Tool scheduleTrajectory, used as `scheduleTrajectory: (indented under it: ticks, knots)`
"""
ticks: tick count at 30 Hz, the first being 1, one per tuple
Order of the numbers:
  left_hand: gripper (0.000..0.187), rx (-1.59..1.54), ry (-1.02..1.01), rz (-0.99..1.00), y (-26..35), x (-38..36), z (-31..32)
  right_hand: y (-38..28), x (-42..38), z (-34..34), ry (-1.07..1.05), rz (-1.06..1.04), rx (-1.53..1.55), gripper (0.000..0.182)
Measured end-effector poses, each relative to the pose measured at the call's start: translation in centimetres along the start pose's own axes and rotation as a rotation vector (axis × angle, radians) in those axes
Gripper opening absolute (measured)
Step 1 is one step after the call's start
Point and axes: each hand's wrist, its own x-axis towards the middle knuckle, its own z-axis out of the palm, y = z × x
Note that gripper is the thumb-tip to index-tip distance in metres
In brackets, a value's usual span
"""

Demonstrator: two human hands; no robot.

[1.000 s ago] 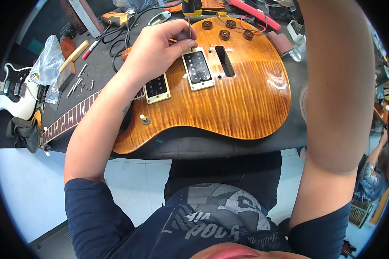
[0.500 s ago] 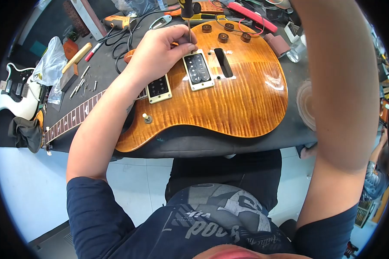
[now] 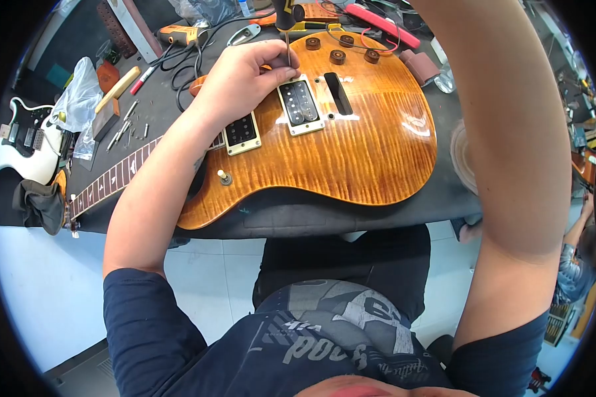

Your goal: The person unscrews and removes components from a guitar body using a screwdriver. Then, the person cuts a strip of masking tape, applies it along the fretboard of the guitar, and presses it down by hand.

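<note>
A sunburst electric guitar (image 3: 351, 159) with a glossy flamed top lies flat on the dark bench. My left hand (image 3: 255, 74) rests over its upper body, with thumb and fingers closed around the lower shaft of a screwdriver (image 3: 287, 47). The screwdriver stands upright, its tip down by the far end of a cream-framed black pickup (image 3: 300, 104); the fingers hide the tip. Beneath my left wrist a second pickup (image 3: 243, 132) is partly covered. My right arm reaches past the top edge, so my right hand is out of sight. Only part of the screwdriver's dark handle shows.
Several dark knobs (image 3: 338, 57) sit on the guitar near an open slot (image 3: 338, 92). Loose metal bits (image 3: 120, 133), a plastic bag (image 3: 79, 96) and a white guitar body (image 3: 28, 142) lie left. A pink-red tool (image 3: 381, 25) is behind. Another person's arm (image 3: 579, 221) shows far right.
The guitar body appears slightly farther left and up in view, and my right forearm has shifted a little left. My left hand keeps its pinch at the screwdriver.
</note>
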Motion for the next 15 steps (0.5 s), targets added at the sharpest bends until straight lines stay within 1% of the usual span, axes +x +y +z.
scheduleTrajectory:
  ticks: [15]
  knots:
    - [0.013,0.052,0.001,0.008,0.0,-0.12,-0.05,-0.73,0.08,0.21,-0.033,-0.007,-0.118,0.031]
